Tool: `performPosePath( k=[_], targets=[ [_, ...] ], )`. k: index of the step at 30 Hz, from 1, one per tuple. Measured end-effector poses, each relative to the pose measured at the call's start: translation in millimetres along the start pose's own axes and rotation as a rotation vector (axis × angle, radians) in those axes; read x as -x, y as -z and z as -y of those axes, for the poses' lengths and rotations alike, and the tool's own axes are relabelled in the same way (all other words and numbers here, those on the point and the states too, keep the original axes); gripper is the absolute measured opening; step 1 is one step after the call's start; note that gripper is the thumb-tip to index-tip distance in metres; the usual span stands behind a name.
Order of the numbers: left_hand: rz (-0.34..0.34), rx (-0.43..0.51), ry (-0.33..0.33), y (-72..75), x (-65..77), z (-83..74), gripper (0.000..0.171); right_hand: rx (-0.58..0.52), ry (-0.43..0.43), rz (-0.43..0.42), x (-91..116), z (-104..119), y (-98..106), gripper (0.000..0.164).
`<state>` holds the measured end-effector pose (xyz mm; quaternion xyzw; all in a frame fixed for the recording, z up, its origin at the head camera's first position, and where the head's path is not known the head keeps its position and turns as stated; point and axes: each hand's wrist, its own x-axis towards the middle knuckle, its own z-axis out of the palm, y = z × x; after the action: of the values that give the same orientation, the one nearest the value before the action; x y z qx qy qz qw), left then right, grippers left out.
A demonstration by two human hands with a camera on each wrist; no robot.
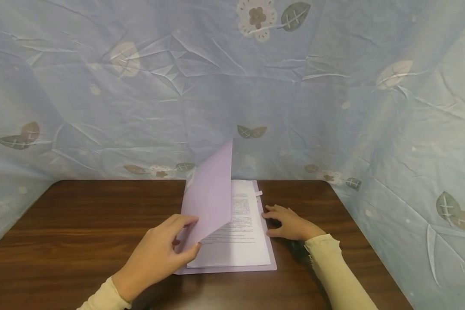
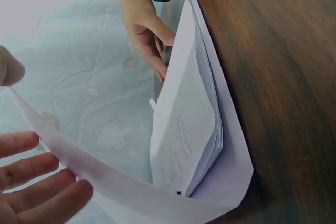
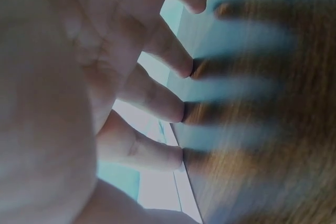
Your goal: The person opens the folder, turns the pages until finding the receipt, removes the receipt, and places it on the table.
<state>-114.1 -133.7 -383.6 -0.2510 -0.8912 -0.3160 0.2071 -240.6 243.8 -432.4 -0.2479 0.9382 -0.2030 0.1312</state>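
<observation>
A light purple folder (image 1: 272, 258) lies on the wooden table with its cover (image 1: 215, 193) lifted to a steep angle. Inside is a stack of white printed sheets (image 1: 240, 247), partly hidden behind the cover; its loose edges show in the left wrist view. My left hand (image 1: 156, 247) holds the cover near its lower corner, thumb on one face and fingers on the other. At the folder's right edge rests my right hand (image 1: 292, 224), fingers spread and slightly bent. In the right wrist view its fingertips (image 3: 176, 158) meet the table beside that edge.
The dark brown table (image 1: 100, 224) extends to both sides of the folder. Behind it and along the right hangs a pale blue curtain (image 1: 147, 99) with leaf and flower prints. A small white tab (image 1: 258, 193) sticks out from the folder's right side.
</observation>
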Motion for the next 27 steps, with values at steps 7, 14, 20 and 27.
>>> performPosePath(
  k=[7,14,20,27],
  targets=[
    [-0.007,0.052,-0.030,1.7,0.6,-9.6,0.038,0.005,-0.014,-0.020,-1,0,0,0.059],
    [-0.080,-0.110,-0.181,1.9,1.8,-21.2,0.037,-0.001,-0.015,-0.030,-4,0,-4,0.056],
    [-0.192,-0.233,-0.358,12.0,1.1,-15.2,0.059,-0.022,-0.039,-0.046,-6,2,-5,0.056],
    [-0.402,-0.379,-0.675,29.2,0.0,-14.3,0.064,0.000,-0.028,-0.059,-6,3,-4,0.056]
  ],
)
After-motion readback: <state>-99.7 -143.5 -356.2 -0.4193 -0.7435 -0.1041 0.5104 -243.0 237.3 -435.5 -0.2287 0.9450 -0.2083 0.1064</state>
